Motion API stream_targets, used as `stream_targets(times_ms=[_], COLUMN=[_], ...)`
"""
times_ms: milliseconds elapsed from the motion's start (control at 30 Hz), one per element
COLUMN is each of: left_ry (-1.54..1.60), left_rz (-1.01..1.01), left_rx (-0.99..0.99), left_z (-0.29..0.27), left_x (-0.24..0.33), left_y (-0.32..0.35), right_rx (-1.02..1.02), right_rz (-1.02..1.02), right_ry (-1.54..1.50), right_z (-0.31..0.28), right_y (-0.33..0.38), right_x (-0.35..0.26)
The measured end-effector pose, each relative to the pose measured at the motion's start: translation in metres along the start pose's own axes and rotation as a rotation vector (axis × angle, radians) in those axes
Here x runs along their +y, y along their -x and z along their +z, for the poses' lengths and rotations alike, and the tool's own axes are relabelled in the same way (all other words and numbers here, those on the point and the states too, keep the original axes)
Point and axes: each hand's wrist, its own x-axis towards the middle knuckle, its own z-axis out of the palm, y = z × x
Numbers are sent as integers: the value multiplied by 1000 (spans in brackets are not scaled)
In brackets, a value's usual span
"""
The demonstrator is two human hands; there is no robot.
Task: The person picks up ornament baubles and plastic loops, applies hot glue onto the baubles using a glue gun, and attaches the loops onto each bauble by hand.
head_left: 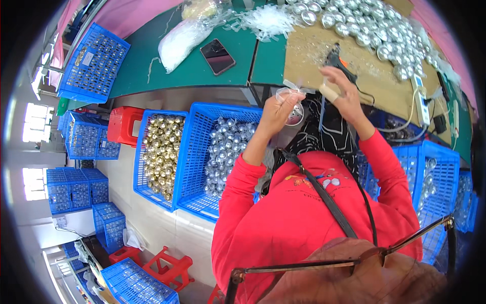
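The left hand (pixel 277 109) is closed around a silver ball (pixel 295 114), lifting it clear of the lap near the table edge (pixel 263 76); the right hand (pixel 344 93), fingers half-curled, pinches a clear ribbon bow (pixel 293 89) above it, close enough to fasten; a glue gun (pixel 338 61) lies within reach.

Phone (pixel 217 56) on table (pixel 202 71), crates (pixel 195 167) below it.
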Motion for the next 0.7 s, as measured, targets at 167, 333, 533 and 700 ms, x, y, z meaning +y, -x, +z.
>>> stream_targets(times_ms=[167, 333, 533, 700], left_ry=[-101, -86, -230, -245], left_rz=[35, -106, -54, -28], left_rx=[-180, -313, -355, -354], left_z=[13, 21, 22, 20], left_x=[28, 49, 57, 57], left_y=[28, 50, 68, 68], right_rx=[-400, -419, -443, -433], right_rz=[295, 330, 370, 377], right_ry=[-511, -608, -573, -538], right_z=[-2, -2, 0, 5], right_y=[20, 50, 64, 66], right_x=[-17, -18, -41, -31])
